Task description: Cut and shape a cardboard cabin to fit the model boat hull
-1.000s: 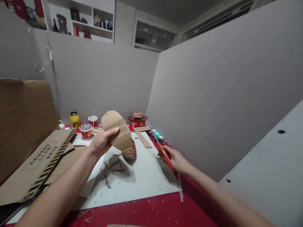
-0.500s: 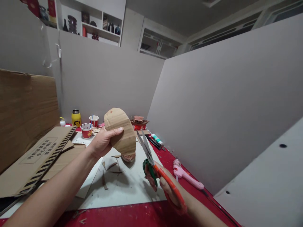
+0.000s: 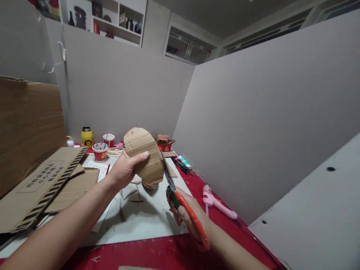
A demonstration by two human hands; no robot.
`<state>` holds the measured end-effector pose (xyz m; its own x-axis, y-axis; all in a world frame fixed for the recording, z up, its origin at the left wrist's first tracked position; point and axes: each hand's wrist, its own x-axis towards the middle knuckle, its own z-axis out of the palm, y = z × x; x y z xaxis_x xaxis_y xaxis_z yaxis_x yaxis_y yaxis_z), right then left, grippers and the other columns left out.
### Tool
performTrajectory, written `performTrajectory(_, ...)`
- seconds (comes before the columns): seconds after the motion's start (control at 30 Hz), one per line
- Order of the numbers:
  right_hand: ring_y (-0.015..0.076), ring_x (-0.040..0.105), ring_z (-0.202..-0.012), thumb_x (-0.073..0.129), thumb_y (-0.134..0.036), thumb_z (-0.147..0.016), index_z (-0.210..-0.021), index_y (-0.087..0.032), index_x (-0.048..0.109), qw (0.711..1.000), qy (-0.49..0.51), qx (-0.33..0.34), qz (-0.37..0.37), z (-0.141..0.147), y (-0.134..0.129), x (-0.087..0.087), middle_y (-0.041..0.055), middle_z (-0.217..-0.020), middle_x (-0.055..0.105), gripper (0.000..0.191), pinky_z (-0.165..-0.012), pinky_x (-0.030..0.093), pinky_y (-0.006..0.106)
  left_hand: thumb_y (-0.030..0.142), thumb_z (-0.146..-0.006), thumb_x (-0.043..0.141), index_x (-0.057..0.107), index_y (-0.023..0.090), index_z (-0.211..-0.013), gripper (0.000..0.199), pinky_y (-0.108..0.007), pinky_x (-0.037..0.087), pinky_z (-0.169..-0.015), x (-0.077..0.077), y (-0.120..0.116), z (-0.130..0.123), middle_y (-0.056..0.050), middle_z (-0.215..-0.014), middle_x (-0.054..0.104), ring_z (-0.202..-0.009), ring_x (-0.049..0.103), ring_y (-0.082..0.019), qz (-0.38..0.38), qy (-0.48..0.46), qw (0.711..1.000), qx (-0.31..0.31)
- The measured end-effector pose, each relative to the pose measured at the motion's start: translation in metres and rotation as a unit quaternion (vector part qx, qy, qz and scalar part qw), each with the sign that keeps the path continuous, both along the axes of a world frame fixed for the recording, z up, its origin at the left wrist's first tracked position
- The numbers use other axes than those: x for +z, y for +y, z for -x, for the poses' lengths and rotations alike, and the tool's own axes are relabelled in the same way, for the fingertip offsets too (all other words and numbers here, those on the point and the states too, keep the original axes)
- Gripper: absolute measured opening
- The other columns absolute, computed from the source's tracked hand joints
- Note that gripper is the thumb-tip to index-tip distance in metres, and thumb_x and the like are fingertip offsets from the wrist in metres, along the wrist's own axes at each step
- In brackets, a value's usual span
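Observation:
A rounded piece of cardboard [image 3: 144, 144] is pinched in my left hand [image 3: 125, 168], the thumb lying across its face and the fingers behind it. My right hand [image 3: 187, 210] is wrapped around a pair of scissors [image 3: 194, 219] with one orange handle and one green-wrapped handle. Their blades point up and away, close together at the cardboard's right edge; I cannot tell whether they bite into it. Below the cardboard, a brown textured object [image 3: 150, 185] is partly hidden. Curved cardboard scraps [image 3: 131, 194] lie on the white sheet [image 3: 146, 221].
On the left, a printed cardboard flap [image 3: 45, 176] lies in front of a tall cardboard box [image 3: 30, 127]. Paper cups [image 3: 100, 153] and a yellow bottle [image 3: 87, 137] stand at the back. A pink glue gun [image 3: 219, 204] rests right, with a model boat [image 3: 164, 142] behind.
The scissors have moved left and up to the cardboard's right edge, and their blades have come closer together. My left hand still holds the cardboard in nearly the same place.

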<state>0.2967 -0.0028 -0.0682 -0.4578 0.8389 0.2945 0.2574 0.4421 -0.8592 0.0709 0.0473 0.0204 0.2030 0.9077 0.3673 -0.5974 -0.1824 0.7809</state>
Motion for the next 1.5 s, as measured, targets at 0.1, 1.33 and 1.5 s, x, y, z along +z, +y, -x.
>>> performTrajectory(0.1,0.0094,0.042,-0.044,0.044,-0.081,-0.080,-0.089,-0.021,0.049,0.999,0.010,-0.006,0.034,0.001,-0.002,-0.001,-0.0050,-0.064,0.045,0.061,-0.040,0.036,0.022,0.017,-0.070,0.080,0.064,0.020,-0.123,0.055,-0.028,0.053,-0.082,-0.001,0.000,-0.001,-0.004,-0.097,0.073,-0.088,0.066,-0.018,0.007,-0.001,1.000,-0.003)
performTrajectory(1.33,0.0114,0.031,-0.048,0.047,-0.070,-0.087,-0.069,-0.024,0.037,0.992,0.025,-0.117,0.038,0.007,-0.027,0.003,-0.0060,-0.055,0.034,0.050,-0.044,0.024,0.026,0.023,-0.067,0.081,0.068,0.018,-0.112,0.047,-0.035,0.050,-0.089,-0.013,-0.011,-0.019,-0.007,-0.102,0.074,-0.096,0.066,-0.024,0.053,0.049,0.995,-0.068)
performTrajectory(1.5,0.0116,0.030,-0.050,0.046,-0.074,-0.085,-0.070,-0.024,0.037,0.994,0.015,-0.101,0.038,0.009,-0.031,0.005,-0.0063,-0.056,0.033,0.053,-0.046,0.024,0.026,0.027,-0.068,0.081,0.071,0.018,-0.103,0.038,-0.034,0.052,-0.083,-0.005,-0.012,-0.014,-0.005,-0.091,0.074,-0.086,0.067,-0.022,0.081,0.036,0.996,-0.025)
